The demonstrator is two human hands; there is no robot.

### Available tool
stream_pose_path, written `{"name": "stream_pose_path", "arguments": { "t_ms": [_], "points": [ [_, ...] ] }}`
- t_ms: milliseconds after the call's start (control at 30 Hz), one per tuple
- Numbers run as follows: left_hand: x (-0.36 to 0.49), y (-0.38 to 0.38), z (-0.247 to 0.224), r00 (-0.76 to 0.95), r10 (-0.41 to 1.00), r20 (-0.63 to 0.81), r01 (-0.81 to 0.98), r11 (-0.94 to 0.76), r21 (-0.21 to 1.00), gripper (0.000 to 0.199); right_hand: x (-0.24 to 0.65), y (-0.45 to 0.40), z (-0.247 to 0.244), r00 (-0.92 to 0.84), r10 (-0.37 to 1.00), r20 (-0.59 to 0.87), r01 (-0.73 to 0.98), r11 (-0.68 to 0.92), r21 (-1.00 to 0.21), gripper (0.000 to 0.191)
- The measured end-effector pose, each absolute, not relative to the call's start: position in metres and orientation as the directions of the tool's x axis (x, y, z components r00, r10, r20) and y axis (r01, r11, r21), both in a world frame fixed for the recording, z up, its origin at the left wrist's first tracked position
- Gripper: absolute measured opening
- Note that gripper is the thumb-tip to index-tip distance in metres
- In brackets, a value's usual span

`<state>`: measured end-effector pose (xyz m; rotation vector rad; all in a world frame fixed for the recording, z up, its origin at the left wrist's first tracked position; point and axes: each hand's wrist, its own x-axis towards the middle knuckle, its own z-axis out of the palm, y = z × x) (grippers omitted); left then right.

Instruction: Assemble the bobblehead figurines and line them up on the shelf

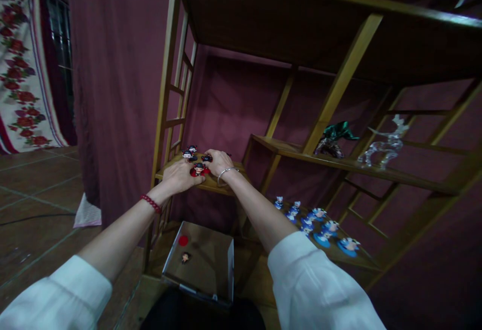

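On the upper left shelf (214, 185) stand several small black-haired figurines. The front figurine (199, 169), on a red round base, is between my two hands. My left hand (178, 175), with a red bead bracelet, is closed at its left side, thumb along the base's front edge. My right hand (219, 162), with a silver bangle, curls over a dark-haired figurine (207, 159) just behind it; the fingertips are partly hidden. Two more figurines, one of them a pale-faced figurine (187, 155), stand at the back left, behind my left hand.
Below, an open cardboard box (209, 249) holds a red disc (183, 240) and a small figurine (186, 257). Blue-and-white figurines (324, 233) fill a lower right shelf. A clear glass deer (386, 144) and a green ornament (335, 136) stand on the shelf above them.
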<state>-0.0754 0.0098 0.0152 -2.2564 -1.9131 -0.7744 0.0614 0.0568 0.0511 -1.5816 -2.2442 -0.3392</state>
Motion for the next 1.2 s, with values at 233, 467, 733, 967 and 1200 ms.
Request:
{"name": "stream_pose_path", "arguments": {
  "t_ms": [233,467,733,967,1200],
  "points": [
    [-0.079,0.010,0.013,0.074,0.886,0.457,0.936,-0.220,0.274,0.044,0.064,0.051,0.053,-0.311,0.850,0.426,0.934,0.357,-0.030,0.036],
    [-0.084,0.009,0.012,0.089,0.876,0.473,0.928,-0.246,0.280,0.041,0.070,0.035,0.057,-0.337,0.858,0.388,0.921,0.386,-0.052,0.041],
    [-0.085,0.010,0.016,0.082,0.901,0.427,0.914,-0.239,0.328,0.041,0.090,0.015,0.060,-0.349,0.859,0.374,0.913,0.402,-0.071,0.042],
    [-0.081,0.011,0.018,0.090,0.915,0.394,0.923,-0.225,0.311,0.041,0.108,0.004,0.064,-0.299,0.889,0.348,0.939,0.340,-0.061,0.040],
    [-0.072,0.014,0.019,0.087,0.913,0.400,0.934,-0.214,0.285,0.043,0.121,-0.003,0.065,-0.233,0.908,0.347,0.958,0.275,-0.077,0.040]
  ]
}}
